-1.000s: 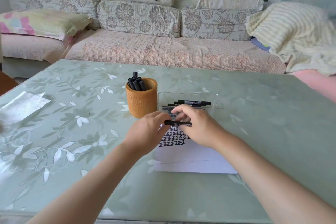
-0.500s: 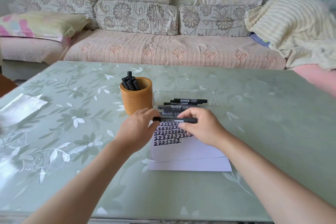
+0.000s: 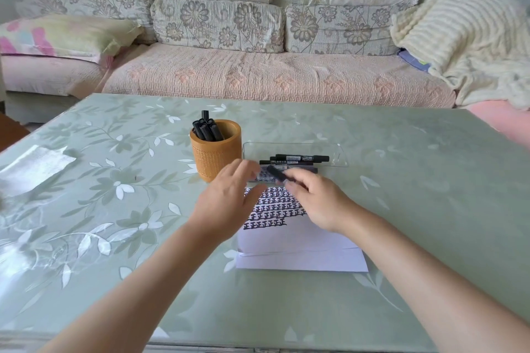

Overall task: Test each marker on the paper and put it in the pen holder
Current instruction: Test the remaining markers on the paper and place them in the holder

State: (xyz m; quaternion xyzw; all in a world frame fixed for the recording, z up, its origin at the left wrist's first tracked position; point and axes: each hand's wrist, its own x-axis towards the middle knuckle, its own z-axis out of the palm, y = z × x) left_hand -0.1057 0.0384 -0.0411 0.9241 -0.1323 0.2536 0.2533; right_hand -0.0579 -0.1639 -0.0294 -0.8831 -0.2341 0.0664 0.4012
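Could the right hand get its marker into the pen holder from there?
Probably yes: the pen holder stands close, top open with room beside the markers inside. The left hand, partly between it and the marker in the right hand, may need to move aside.

Home living room, floral-cushioned sofa (image 3: 218,26) at twelve o'clock, cream blanket (image 3: 464,46) at two o'clock, pillow (image 3: 63,34) at ten o'clock, glass-topped table (image 3: 114,209) with leaf-patterned cloth.
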